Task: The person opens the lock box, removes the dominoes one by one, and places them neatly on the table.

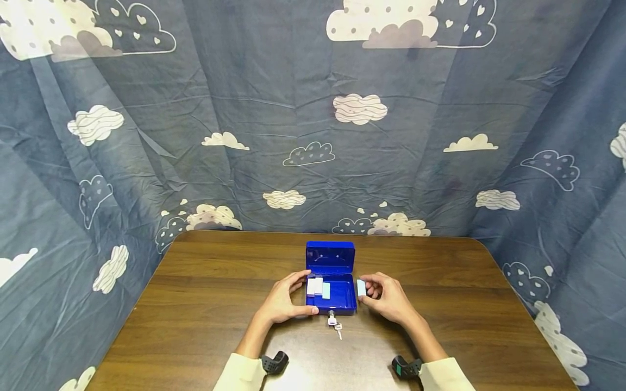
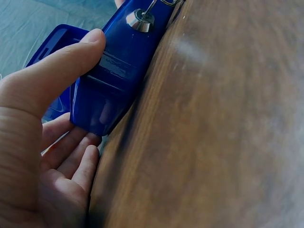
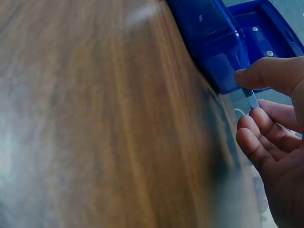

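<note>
A blue metal cash box (image 1: 346, 296) stands with its lid (image 1: 330, 259) raised at the back. My left hand (image 1: 280, 302) holds its left side, thumb over the front edge and fingers towards the rear corner. Inside, to the left, lie two whitish rectangular pieces (image 1: 319, 285) and a pale blue one (image 1: 326, 291). Just beyond the box's right wall, my right hand (image 1: 389, 300) pinches a thin pale blue rectangular piece (image 1: 361, 288) between thumb and fingers. In the right wrist view this piece (image 3: 252, 99) appears edge-on. A silver lock (image 2: 140, 20) sits on the box's front.
A key (image 1: 338, 328) hangs from the lock in front of the box. The brown wooden table (image 1: 210, 282) extends on both sides, with a cloud-patterned grey-blue curtain (image 1: 264, 125) behind it. Each wrist wears a black band (image 1: 275, 363).
</note>
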The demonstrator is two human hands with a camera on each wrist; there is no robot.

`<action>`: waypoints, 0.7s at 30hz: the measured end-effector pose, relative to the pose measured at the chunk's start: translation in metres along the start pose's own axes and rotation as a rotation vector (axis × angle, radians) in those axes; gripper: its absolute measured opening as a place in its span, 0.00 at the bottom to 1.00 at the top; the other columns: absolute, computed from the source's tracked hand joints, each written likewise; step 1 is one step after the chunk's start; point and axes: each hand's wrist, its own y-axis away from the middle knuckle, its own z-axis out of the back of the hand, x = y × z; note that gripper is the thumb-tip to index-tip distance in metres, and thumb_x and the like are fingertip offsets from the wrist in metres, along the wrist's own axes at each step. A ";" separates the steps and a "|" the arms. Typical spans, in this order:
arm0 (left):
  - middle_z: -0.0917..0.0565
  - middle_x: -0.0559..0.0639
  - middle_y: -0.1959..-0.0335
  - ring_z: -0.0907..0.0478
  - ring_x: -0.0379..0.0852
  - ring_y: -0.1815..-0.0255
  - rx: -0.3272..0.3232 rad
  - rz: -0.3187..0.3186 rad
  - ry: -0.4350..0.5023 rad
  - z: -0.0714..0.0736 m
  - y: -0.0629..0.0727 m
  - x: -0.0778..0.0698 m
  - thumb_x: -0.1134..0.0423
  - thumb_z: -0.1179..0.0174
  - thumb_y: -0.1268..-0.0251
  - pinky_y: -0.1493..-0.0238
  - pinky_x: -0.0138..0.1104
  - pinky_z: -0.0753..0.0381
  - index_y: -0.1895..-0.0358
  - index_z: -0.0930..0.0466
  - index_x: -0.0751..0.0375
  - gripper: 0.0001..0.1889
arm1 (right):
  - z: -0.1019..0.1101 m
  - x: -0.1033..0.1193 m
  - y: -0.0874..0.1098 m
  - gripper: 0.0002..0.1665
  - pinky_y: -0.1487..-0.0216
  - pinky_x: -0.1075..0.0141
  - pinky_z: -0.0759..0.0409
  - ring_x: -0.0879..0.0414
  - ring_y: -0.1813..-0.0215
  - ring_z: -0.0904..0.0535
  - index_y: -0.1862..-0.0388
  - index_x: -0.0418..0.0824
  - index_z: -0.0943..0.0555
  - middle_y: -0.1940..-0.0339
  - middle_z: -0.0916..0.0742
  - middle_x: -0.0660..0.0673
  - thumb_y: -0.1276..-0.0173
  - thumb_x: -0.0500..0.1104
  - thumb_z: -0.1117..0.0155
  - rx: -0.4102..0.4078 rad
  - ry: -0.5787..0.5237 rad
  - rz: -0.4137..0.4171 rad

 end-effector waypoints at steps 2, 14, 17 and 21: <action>0.25 0.65 0.29 0.25 0.62 0.30 -0.003 -0.017 0.013 0.000 0.000 0.000 0.57 0.16 0.55 0.26 0.49 0.24 0.26 0.31 0.63 0.50 | 0.000 -0.002 0.001 0.24 0.70 0.72 0.16 0.54 0.68 0.19 0.50 0.31 0.14 0.67 0.16 0.44 0.48 0.34 0.20 0.002 -0.003 -0.002; 0.27 0.64 0.28 0.26 0.60 0.28 0.019 -0.031 0.013 0.001 0.001 0.000 0.57 0.18 0.52 0.25 0.45 0.25 0.25 0.33 0.65 0.50 | -0.004 -0.005 0.005 0.25 0.71 0.76 0.21 0.57 0.68 0.21 0.49 0.31 0.14 0.66 0.15 0.44 0.47 0.35 0.21 0.021 0.008 -0.069; 0.26 0.64 0.28 0.26 0.59 0.28 0.020 -0.034 0.013 0.001 0.001 0.000 0.57 0.18 0.52 0.25 0.45 0.25 0.25 0.33 0.65 0.50 | -0.004 -0.004 0.005 0.24 0.72 0.77 0.24 0.58 0.68 0.22 0.50 0.30 0.14 0.67 0.15 0.44 0.47 0.35 0.21 0.022 0.014 -0.071; 0.26 0.62 0.28 0.26 0.58 0.28 0.021 -0.024 0.013 0.002 0.000 0.000 0.57 0.17 0.52 0.24 0.44 0.26 0.24 0.33 0.63 0.50 | -0.005 -0.003 0.005 0.24 0.72 0.78 0.25 0.57 0.68 0.22 0.50 0.31 0.14 0.67 0.15 0.45 0.47 0.35 0.21 0.027 0.023 -0.070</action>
